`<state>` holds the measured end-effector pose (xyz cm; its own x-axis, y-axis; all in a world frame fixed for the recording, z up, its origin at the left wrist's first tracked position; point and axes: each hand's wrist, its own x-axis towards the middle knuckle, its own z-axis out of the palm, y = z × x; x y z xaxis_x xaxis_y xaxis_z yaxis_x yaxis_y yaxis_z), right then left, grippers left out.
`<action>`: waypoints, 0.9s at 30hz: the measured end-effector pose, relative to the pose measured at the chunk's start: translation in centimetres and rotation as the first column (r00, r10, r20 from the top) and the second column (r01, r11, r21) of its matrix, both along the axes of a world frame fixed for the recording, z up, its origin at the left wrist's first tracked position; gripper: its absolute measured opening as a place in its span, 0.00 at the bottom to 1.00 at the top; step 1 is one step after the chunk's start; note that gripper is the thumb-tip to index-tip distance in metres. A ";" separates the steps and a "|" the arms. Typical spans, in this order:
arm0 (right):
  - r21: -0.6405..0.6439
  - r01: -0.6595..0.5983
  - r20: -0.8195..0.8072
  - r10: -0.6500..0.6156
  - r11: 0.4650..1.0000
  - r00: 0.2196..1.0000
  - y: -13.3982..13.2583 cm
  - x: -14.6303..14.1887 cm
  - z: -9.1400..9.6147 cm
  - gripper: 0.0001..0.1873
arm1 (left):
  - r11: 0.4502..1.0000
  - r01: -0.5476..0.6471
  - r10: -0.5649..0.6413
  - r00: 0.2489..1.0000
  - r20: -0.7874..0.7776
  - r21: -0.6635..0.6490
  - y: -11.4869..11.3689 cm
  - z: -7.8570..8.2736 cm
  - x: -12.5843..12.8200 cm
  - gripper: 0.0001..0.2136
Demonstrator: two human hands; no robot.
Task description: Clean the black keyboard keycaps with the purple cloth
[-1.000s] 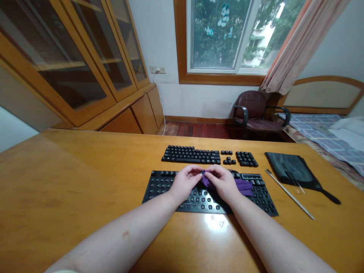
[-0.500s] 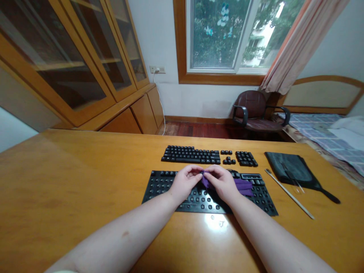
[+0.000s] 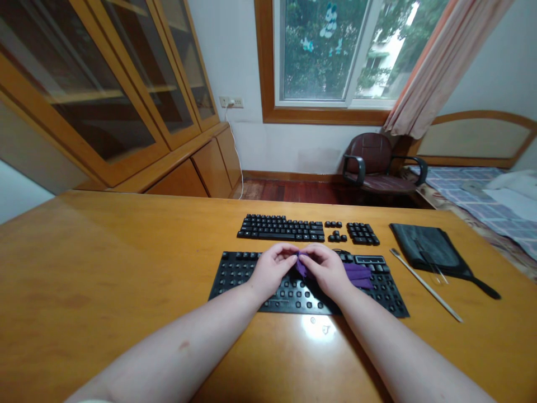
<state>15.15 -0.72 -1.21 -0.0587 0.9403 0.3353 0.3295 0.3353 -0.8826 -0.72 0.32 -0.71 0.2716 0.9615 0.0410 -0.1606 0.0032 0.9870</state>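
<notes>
A black keyboard base [image 3: 247, 277] with its keycaps taken off lies on the wooden table [image 3: 104, 268] in front of me. Both my hands hover over its middle, fingertips meeting. My left hand [image 3: 272, 270] is closed in a pinch on something small that I cannot make out. My right hand [image 3: 327, 270] is closed on a purple cloth [image 3: 357, 274], which trails to the right over the keyboard base. The removed keycaps [image 3: 281, 228] lie in keyboard order in rows just beyond the base.
A black pouch [image 3: 428, 246] with thin tools on it lies at the right, a black handle [image 3: 482, 286] sticking out of it. A long thin metal tool [image 3: 425, 285] lies beside it. A cabinet, an armchair [image 3: 373, 165] and a bed stand beyond the table.
</notes>
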 end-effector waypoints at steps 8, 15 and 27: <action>0.019 -0.001 0.024 0.000 1.000 1.000 -0.1 0.0 0.2 0.04 | 1.000 0.003 -0.003 1.000 -0.026 0.005 0.0 0.0 0.0 0.08; 0.021 -0.004 0.027 0.003 1.000 1.000 -0.1 -0.1 0.1 0.04 | 1.000 0.001 -0.001 1.000 -0.023 -0.001 0.1 0.1 0.0 0.08; 0.034 -0.004 0.034 0.003 0.999 0.999 0.0 -0.1 0.0 0.04 | 1.000 0.021 -0.021 0.999 -0.043 0.011 0.1 0.2 0.0 0.08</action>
